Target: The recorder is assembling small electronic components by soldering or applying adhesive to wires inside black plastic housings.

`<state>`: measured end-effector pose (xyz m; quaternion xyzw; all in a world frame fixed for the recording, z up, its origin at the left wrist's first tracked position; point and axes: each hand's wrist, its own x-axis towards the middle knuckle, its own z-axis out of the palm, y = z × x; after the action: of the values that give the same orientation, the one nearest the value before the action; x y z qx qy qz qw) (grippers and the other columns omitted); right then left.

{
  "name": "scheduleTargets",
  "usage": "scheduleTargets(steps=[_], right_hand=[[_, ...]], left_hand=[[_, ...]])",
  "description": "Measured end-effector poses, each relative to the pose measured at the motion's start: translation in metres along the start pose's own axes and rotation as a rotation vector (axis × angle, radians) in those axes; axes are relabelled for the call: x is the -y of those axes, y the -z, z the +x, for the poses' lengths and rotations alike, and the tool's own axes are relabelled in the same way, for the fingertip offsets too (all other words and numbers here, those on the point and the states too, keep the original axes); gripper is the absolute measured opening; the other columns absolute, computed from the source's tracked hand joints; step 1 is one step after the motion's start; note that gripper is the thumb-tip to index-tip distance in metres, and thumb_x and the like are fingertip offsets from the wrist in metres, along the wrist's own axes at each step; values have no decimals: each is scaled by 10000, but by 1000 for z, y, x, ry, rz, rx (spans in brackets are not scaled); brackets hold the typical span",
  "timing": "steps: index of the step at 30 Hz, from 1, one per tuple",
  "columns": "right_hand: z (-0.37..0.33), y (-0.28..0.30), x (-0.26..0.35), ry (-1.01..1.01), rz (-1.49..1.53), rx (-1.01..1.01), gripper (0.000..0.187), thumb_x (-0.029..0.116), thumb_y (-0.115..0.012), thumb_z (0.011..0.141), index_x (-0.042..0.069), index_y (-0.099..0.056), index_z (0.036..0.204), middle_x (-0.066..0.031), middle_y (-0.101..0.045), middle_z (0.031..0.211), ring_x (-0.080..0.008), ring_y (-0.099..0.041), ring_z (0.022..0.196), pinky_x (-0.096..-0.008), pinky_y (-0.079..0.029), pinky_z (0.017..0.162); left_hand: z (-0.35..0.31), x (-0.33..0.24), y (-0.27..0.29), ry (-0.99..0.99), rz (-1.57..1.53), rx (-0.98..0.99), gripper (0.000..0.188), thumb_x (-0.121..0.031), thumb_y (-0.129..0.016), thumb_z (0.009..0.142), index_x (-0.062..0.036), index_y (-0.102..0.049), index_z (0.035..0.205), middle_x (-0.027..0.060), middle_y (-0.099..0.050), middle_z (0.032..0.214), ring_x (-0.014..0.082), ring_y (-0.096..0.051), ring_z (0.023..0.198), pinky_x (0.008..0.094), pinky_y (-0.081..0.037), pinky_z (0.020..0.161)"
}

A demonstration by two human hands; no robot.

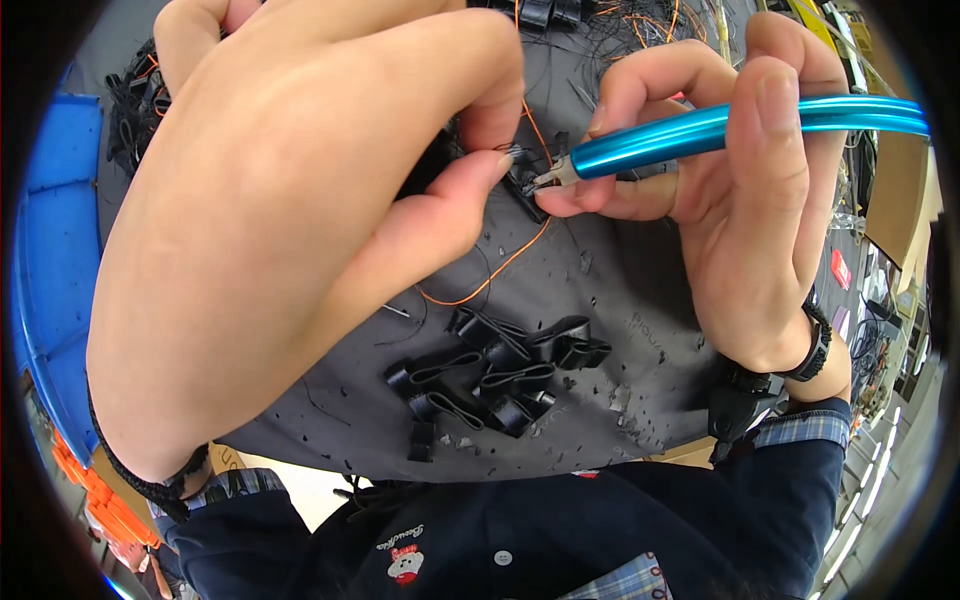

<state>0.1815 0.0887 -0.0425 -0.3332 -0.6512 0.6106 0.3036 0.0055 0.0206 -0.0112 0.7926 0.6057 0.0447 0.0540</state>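
Left fingers point(468, 195) pinch black strip point(526, 200) — right fingers point(770, 160), blue tool point(650, 142).

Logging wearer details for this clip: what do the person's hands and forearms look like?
The left hand and right hand are gloveless. Each wrist wears a black band; a black device sits beside the right one. Dark navy sleeves end in blue plaid cuffs.

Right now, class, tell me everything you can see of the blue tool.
The blue tool is slim, glossy and metallic-looking, with bright lengthwise streaks and a short silvery tip. It runs sideways, tip pointing left, gripped in the right hand; its other end reaches beyond that hand. The tip is at a small black piece held in the left hand; whether they touch is unclear.
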Motion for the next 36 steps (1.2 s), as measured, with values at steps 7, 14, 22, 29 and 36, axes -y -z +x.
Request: scheduleTargets(steps=[7,14,22,29,36], right_hand=[[-2,5,-4,-39,19,5,324,402,-281,956,80,-251,936,-190,-509,843,-211,-605,615,-428,-591,614],[-2,7,-2,-59,35,7,327,407,-285,954,81,-254,937,-184,-510,835,-211,-604,607,-424,-592,604],[-1,7,-1,-77,68,16,331,412,-290,952,83,-258,937,-179,-512,826,-210,-602,598,-421,-592,592],[6,9,1,-62,165,-18,318,417,-296,945,100,-274,939,-159,-505,786,-204,-581,554,-408,-585,542],[9,4,3,-106,449,-92,247,421,-305,929,186,-290,856,-82,-451,643,-167,-449,369,-324,-489,304]], left_hand=[[3,1,-5,-55,47,-30,184,-102,-641,679,-92,-513,810,-5,-450,802,155,-455,782,289,-259,792],[4,0,-4,-62,42,-45,183,-108,-642,675,-87,-512,801,-2,-447,793,156,-455,772,287,-260,783],[-1,1,-2,-25,16,-20,174,-98,-633,676,-82,-502,790,4,-445,793,166,-445,768,300,-256,789],[-2,24,-2,150,151,-57,153,-90,-628,723,-77,-499,804,13,-443,812,165,-459,812,320,-246,827],[-1,-8,6,9,-13,-82,283,-169,-719,608,-177,-633,878,-20,-406,799,143,-450,793,324,-243,780]])
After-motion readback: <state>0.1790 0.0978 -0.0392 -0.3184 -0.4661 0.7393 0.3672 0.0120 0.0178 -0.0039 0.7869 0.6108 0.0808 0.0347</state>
